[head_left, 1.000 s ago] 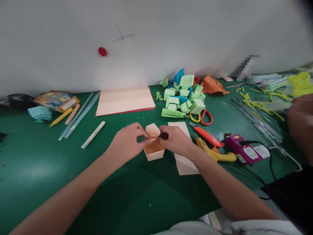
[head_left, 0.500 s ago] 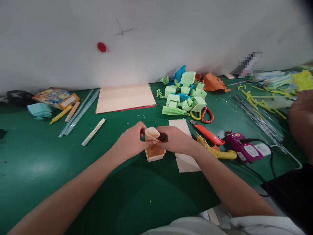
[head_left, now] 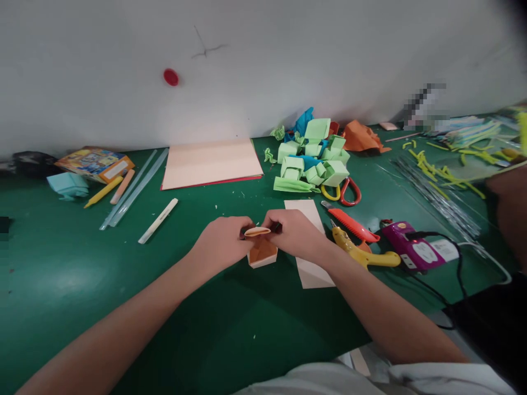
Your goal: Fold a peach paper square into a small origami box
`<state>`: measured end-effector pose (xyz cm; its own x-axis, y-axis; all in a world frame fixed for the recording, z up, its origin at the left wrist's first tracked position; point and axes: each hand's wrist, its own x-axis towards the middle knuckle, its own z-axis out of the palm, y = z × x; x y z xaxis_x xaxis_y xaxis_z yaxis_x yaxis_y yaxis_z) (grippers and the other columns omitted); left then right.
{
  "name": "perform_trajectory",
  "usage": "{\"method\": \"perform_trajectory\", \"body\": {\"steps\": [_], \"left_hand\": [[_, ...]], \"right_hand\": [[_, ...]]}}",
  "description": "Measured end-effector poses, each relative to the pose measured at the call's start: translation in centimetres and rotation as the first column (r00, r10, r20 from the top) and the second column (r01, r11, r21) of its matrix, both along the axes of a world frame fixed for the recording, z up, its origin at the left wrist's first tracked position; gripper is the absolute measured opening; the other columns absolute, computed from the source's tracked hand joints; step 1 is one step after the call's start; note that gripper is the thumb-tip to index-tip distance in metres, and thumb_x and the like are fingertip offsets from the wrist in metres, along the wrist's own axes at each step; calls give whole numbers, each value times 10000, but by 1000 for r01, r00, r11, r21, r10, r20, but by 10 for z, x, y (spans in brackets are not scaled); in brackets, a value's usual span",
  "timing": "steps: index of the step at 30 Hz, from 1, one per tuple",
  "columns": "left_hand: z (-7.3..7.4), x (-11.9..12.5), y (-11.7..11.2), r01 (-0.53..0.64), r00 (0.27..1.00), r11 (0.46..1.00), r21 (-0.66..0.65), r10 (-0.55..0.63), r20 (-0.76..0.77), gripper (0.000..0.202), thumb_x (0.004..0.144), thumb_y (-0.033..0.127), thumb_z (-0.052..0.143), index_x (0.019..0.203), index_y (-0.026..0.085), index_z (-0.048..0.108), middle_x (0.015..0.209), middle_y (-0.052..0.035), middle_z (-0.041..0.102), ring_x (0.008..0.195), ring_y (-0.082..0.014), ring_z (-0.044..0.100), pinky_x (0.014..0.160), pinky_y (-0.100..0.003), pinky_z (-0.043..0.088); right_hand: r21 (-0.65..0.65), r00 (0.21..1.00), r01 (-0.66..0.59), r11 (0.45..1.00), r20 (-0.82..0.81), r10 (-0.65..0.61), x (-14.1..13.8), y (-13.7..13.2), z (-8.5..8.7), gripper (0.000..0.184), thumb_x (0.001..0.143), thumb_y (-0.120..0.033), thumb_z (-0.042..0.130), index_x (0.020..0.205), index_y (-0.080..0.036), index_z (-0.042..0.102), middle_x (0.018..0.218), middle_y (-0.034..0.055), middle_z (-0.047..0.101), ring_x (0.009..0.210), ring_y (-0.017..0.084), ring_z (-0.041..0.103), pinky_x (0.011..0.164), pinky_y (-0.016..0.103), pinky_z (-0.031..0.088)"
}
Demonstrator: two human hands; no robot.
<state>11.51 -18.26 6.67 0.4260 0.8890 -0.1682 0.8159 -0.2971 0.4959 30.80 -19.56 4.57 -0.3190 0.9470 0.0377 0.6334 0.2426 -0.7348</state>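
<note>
Between my two hands is a small peach folded paper box (head_left: 262, 256), its near side open and showing creased inner walls. My left hand (head_left: 224, 240) pinches the box's far left edge. The far right edge is gripped by my right hand (head_left: 294, 233), thumb and forefinger closed on the paper. A far flap is folded over, seen almost edge-on between the fingertips. Under my right wrist lies a peach paper strip (head_left: 315, 272) on the green table. My fingertips partly hide the box's sides.
Peach sheets (head_left: 212, 162) lie at the back. Green folded paper pieces (head_left: 307, 159), scissors (head_left: 349, 192), a red cutter (head_left: 354, 224), a yellow glue gun (head_left: 366, 253) and a purple power strip (head_left: 415, 247) lie right. Glue sticks (head_left: 135, 192) lie left. Another person's arm (head_left: 510, 214) is at the far right.
The far flap of the paper box stood up before and is now folded down to a thin edge. Both hands still hold the box. The other person's hand at the far right has moved.
</note>
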Motion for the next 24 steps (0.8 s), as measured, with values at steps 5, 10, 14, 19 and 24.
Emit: {"method": "perform_trajectory", "body": {"steps": [5, 10, 14, 19, 24], "left_hand": [[3, 1, -4, 32, 995, 997, 73, -25, -97, 191, 853, 313, 564, 696, 249, 652, 686, -33, 668, 658, -235, 602, 545, -312, 252], [4, 2, -6, 53, 990, 993, 105, -38, -136, 206, 878, 331, 552, 771, 263, 715, 767, -53, 710, 732, -268, 638, 568, -314, 289], [3, 5, -7, 57, 989, 990, 125, -39, -145, 187, 818, 236, 576, 871, 273, 751, 832, -58, 731, 809, -280, 653, 605, -319, 333], [5, 7, -5, 20, 996, 994, 109, -10, -87, 269, 795, 194, 565, 917, 307, 777, 902, -17, 776, 833, -267, 674, 613, -313, 369], [1, 4, -3, -22, 1000, 992, 121, 23, -5, 193, 826, 234, 555, 818, 284, 741, 812, 1, 756, 753, -240, 662, 576, -303, 357]], "right_hand": [[-9, 1000, 3, 1000, -5, -4, -1, -2, -1, 136, 748, -110, 635, 826, -222, 643, 836, -7, 701, 747, 160, 596, 612, 250, 359], [-43, 995, 8, 999, 96, -3, -2, -3, -1, 144, 797, -164, 631, 915, -245, 643, 864, -14, 710, 727, 156, 586, 588, 250, 338], [-1, 983, 71, 997, 172, -70, -6, -5, 2, 73, 808, -187, 629, 790, -239, 581, 743, -8, 661, 643, 163, 513, 554, 275, 265], [38, 969, 95, 995, 225, -101, -10, -8, 4, 94, 806, -178, 638, 816, -245, 572, 749, 1, 661, 652, 178, 514, 568, 288, 241], [70, 956, 134, 989, 255, -148, -11, -9, 5, 70, 829, -187, 629, 807, -236, 584, 757, 19, 651, 685, 192, 518, 580, 292, 245]]}}
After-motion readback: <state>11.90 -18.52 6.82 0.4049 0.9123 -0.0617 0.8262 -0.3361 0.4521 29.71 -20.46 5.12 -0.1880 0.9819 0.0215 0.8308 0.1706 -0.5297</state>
